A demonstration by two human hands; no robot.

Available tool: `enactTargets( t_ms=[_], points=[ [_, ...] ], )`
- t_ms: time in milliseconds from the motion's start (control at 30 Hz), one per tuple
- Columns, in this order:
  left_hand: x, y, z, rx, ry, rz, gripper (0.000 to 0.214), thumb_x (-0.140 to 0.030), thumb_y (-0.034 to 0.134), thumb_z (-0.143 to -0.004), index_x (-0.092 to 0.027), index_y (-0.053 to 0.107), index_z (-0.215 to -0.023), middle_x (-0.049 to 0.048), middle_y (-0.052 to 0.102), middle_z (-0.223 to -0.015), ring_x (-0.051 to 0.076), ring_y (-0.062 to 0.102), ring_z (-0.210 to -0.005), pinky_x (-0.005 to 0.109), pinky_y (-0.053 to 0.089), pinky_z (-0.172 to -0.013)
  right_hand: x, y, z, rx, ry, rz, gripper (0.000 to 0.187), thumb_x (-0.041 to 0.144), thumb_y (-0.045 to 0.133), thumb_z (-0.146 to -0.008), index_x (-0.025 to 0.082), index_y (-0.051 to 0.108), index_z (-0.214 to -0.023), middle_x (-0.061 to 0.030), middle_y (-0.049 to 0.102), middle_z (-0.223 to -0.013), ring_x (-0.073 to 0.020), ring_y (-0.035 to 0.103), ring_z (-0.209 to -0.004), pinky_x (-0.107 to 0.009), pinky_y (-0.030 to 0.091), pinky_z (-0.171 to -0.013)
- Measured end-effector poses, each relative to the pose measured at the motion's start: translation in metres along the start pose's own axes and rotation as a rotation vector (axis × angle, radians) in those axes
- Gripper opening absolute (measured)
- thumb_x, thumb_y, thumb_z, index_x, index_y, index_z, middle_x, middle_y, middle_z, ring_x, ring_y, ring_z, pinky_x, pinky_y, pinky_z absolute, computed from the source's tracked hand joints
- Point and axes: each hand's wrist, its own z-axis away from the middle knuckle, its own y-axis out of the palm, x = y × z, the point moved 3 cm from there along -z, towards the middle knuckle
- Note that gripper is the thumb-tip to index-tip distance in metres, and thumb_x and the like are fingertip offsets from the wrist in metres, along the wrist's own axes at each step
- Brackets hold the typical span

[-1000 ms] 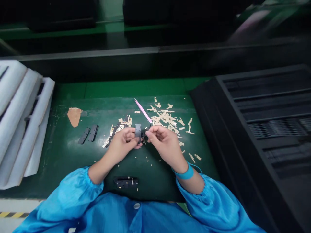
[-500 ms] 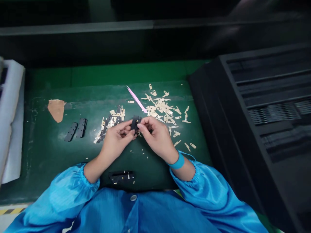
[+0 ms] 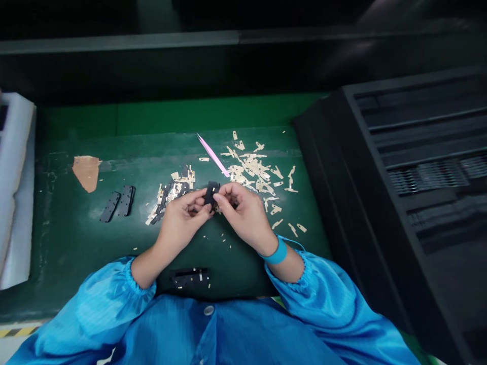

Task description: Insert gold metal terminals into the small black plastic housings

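A small black plastic part [image 3: 210, 194] with a pale spot near its top is held up between my two hands over the middle of the table. My left hand [image 3: 185, 213] pinches it from the left, fingers curled behind. From the right, my right hand [image 3: 243, 210] grips its edge with thumb and forefinger. Just behind my left hand lies a pile of black and pale pieces [image 3: 177, 188]. Beyond my right hand spreads a heap of loose cream-coloured flat pieces [image 3: 254, 167]. Pink tweezers [image 3: 213, 156] rest between these two piles.
Two black parts [image 3: 117, 203] lie on the left of the green table [image 3: 76, 243], near a brown paper scrap [image 3: 87, 173]. More black parts [image 3: 190, 278] are close to my body. A black rack [image 3: 365, 203] stands at the right, white foam [image 3: 17, 187] at the left.
Both hands keep hold of the black part in almost the same place. The whole view has shifted very slightly; nothing on the table has visibly moved.
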Motion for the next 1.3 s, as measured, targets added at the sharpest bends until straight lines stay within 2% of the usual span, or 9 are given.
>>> enactTargets(
  t_ms=[800,1300],
  points=[
    [-0.0011,0.0005,0.0019,0.014,0.019,0.020,0.036,-0.025,0.081,-0.076,-0.017,0.075,-0.110,-0.0001,0.073,-0.077,0.013,0.071,-0.068,0.025,0.063,-0.068,-0.0047,0.0024,-0.0001,0.017,0.041,-0.084,0.014,0.033,0.061,-0.093,0.022,0.058,-0.085,0.0034,0.063,-0.067,-0.0119,0.062,-0.059,-0.025,0.049,-0.058],
    [-0.0041,0.0001,0.0034,0.065,0.045,0.009,0.031,-0.022,0.079,-0.078,-0.017,0.075,-0.109,0.0005,0.074,-0.077,0.012,0.070,-0.068,0.023,0.061,-0.069,-0.0027,0.0023,-0.0010,0.025,0.062,-0.119,0.012,0.031,0.063,-0.090,0.022,0.058,-0.084,0.0034,0.064,-0.066,-0.0116,0.062,-0.057,-0.024,0.049,-0.056]
  ],
)
